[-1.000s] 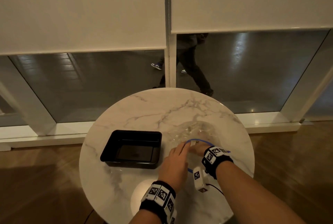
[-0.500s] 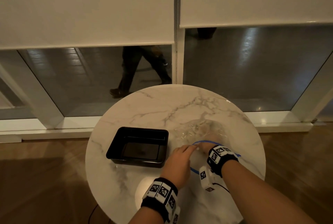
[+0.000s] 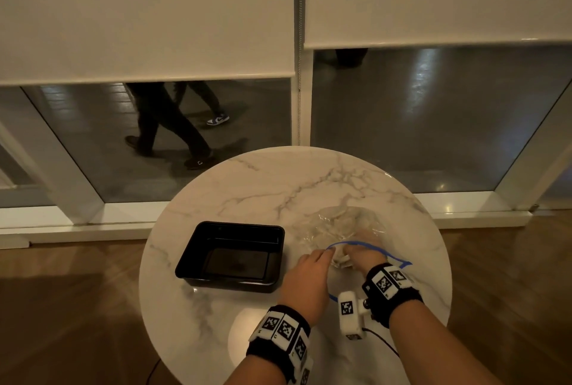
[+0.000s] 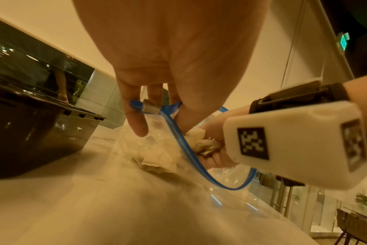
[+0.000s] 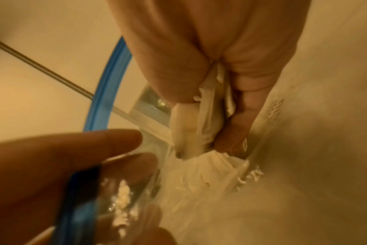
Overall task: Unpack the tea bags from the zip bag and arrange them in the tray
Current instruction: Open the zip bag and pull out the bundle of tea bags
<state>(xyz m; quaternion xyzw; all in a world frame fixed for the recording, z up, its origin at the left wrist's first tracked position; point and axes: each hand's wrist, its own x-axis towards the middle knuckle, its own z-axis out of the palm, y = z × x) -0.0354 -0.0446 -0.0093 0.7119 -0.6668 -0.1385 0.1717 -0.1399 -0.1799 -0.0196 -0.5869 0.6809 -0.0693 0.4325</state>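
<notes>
A clear zip bag (image 3: 340, 223) with a blue zip rim (image 3: 356, 243) lies on the round marble table (image 3: 247, 192), right of the black tray (image 3: 230, 253). My left hand (image 3: 312, 270) pinches the blue rim (image 4: 170, 122) near its slider and holds the mouth up. My right hand (image 3: 360, 256) is inside the bag's mouth, fingers curled round a bunch of pale tea bags (image 5: 201, 126). More tea bags (image 4: 157, 155) lie loose inside the bag. The tray holds nothing that I can see.
The table stands against low windows with drawn blinds; people's legs (image 3: 167, 124) pass outside. A bright light spot (image 3: 247, 332) falls on the table's near edge. Wooden floor surrounds the table.
My right hand has drawn back toward the bag's mouth with tea bags in its grip. The left hand stays on the blue rim. The people outside walked leftward.
</notes>
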